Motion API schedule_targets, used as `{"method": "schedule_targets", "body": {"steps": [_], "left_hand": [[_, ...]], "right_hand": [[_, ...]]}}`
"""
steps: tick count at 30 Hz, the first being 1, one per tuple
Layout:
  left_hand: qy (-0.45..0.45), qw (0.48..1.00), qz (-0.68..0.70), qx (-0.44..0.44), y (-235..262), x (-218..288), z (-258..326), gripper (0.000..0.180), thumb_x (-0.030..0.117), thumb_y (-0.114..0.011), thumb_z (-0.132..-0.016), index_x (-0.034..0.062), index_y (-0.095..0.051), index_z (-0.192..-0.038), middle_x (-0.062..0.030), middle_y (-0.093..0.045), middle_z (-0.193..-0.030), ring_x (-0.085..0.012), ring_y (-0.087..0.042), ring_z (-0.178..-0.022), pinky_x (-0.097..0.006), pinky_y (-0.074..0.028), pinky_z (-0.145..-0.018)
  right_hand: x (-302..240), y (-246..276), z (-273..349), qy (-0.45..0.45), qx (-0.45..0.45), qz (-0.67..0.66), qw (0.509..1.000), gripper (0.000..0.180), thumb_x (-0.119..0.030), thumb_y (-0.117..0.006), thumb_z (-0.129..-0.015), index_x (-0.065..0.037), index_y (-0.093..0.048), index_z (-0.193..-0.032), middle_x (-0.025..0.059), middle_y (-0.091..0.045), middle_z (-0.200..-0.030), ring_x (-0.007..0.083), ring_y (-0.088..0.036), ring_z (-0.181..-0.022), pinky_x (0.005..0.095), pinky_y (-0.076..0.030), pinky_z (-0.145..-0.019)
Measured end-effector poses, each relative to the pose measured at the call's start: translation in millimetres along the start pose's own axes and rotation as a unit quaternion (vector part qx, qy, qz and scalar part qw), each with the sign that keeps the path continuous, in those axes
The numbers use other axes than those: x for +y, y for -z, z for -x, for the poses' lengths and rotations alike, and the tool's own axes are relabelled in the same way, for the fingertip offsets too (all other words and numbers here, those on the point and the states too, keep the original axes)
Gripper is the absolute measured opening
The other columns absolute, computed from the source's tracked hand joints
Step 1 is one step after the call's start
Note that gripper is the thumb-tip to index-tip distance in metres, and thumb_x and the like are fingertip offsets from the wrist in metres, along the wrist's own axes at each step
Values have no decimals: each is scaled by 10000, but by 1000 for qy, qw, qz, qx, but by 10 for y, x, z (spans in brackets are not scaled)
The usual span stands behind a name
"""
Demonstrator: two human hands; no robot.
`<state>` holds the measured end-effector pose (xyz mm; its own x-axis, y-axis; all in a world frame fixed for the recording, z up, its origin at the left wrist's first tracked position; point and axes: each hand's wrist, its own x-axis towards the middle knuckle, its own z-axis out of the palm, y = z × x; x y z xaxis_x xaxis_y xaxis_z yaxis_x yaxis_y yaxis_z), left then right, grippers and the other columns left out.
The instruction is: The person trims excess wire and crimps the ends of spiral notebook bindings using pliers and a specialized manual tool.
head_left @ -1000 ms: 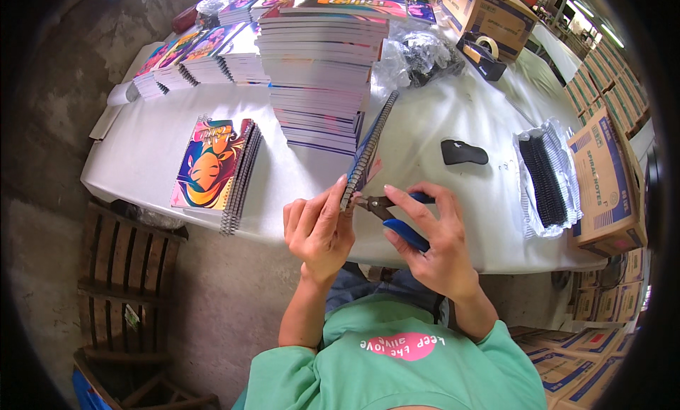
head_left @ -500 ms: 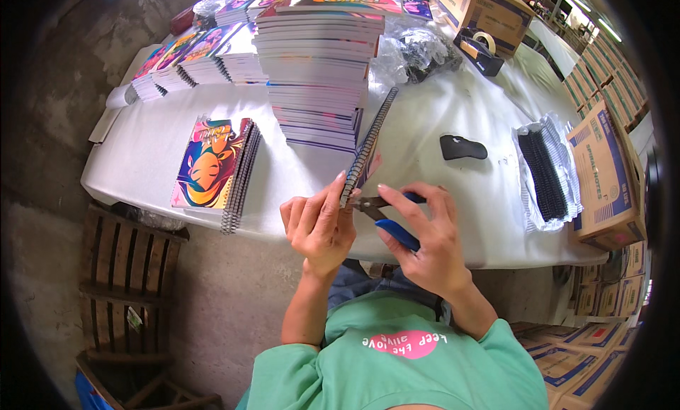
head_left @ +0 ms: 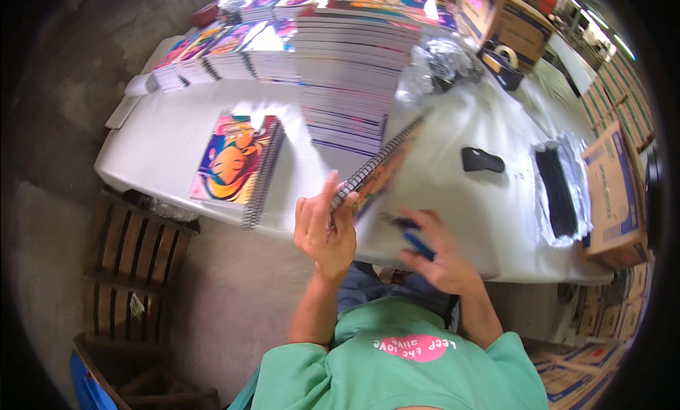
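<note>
My left hand [head_left: 324,224] grips the near end of a spiral notebook [head_left: 386,170], which stands tilted on its edge with the dark wire coil along the top. Its colourful cover faces right and is partly blurred. Just right of it, apart from the notebook, my right hand [head_left: 440,254] is closed around blue-handled pliers [head_left: 419,245]; their dark jaws point left and are smeared by motion. To the left, a small stack of spiral notebooks [head_left: 232,158] with an orange and purple cover lies flat on the white-covered table [head_left: 283,137].
A tall stack of unbound books [head_left: 354,77] rises behind my hands, with more notebook piles [head_left: 234,59] at the back left. Rightward lie a black object [head_left: 482,160], black coils in plastic wrap [head_left: 556,190], a cardboard box [head_left: 615,197] and a tape dispenser [head_left: 501,64]. A wooden chair [head_left: 142,268] stands at left.
The pliers in my right hand have moved away from the coil's near end, down and right. My left hand has tilted the notebook further right. The whole view has shifted slightly.
</note>
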<state>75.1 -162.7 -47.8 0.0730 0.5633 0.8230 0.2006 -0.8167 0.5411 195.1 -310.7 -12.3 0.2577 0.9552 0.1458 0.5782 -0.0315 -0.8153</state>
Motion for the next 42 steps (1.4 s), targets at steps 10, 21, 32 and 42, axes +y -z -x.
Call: {"method": "schedule_targets", "body": {"steps": [10,21,32,42], "left_hand": [[278,868,379,157,564,-184,-186,500,102,-481,-961,72,-265,-1411,-56,-568,-916,-71,-511,-839,-223,-428,-801],[288,845,356,275,1308,-1037,-937,420,-55,-482,-900,72,-406,-1294,-27,-447,-1032,-110,-532,-881,-255,-495,-786],[271,953,47,125,1009,-2322,-499,399,27,-395,-758,-50,-545,-1120,-163,-544,-1105,-254,-541,-1021,-335,-393,-956],[45,955,95,278,1282,-2241,-414,409,265,-522,-902,-10,-452,-1197,-137,-444,-1223,-256,-429,-1149,-415,-306,-1023]], "right_hand": [[900,78,-2,-23,236,185,954,589,-465,-441,-933,-102,-369,-1392,155,-381,-1380,278,-436,-1208,444,-305,-1041],[-550,-701,-2206,158,75,-197,965,308,-19,-479,-901,-9,-575,-1194,84,-654,-1027,114,-613,-781,246,-506,-647],[456,-2036,-3309,20,191,-151,970,297,-198,-526,-874,-46,-568,-1125,173,-593,-1043,312,-557,-1028,399,-429,-915],[90,-1243,-2282,306,201,-61,929,327,-112,-614,-845,-43,-532,-1154,149,-511,-1188,321,-493,-1124,407,-372,-989]]}}
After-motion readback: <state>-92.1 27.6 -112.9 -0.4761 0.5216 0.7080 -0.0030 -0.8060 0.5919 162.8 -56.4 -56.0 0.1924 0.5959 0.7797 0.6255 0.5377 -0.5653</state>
